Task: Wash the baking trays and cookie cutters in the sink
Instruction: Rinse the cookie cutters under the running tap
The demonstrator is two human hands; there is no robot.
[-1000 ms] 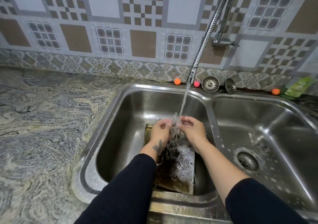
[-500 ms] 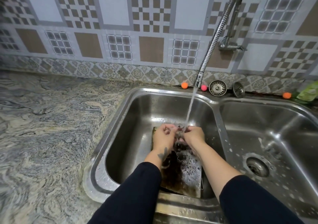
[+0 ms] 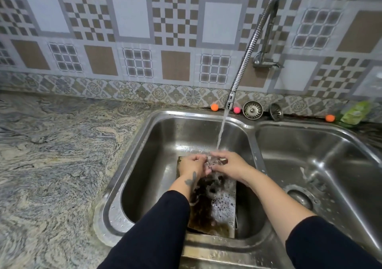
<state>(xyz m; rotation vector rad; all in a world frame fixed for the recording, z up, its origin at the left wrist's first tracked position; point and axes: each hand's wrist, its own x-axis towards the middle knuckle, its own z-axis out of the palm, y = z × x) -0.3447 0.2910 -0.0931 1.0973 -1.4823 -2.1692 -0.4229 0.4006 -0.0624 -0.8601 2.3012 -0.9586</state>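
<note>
Head view | left hand (image 3: 191,166) and right hand (image 3: 231,166): fingers curled, pinching small cookie cutter (image 3: 209,162) under tap stream (image 3: 220,136) | baking tray (image 3: 215,211) soapy, left basin floor of sink (image 3: 115,188) | step: rinsing cutter | next: likely set aside, scrub tray.

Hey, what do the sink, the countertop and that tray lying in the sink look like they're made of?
Sink: likely stainless steel, brushed grey with bright reflections. Countertop: looks like polished stone, maybe granite, with swirling grey and beige veins. Baking tray: probably metal, flat and thin-edged, its surface darkened brown under suds, so the finish is unclear.
</note>
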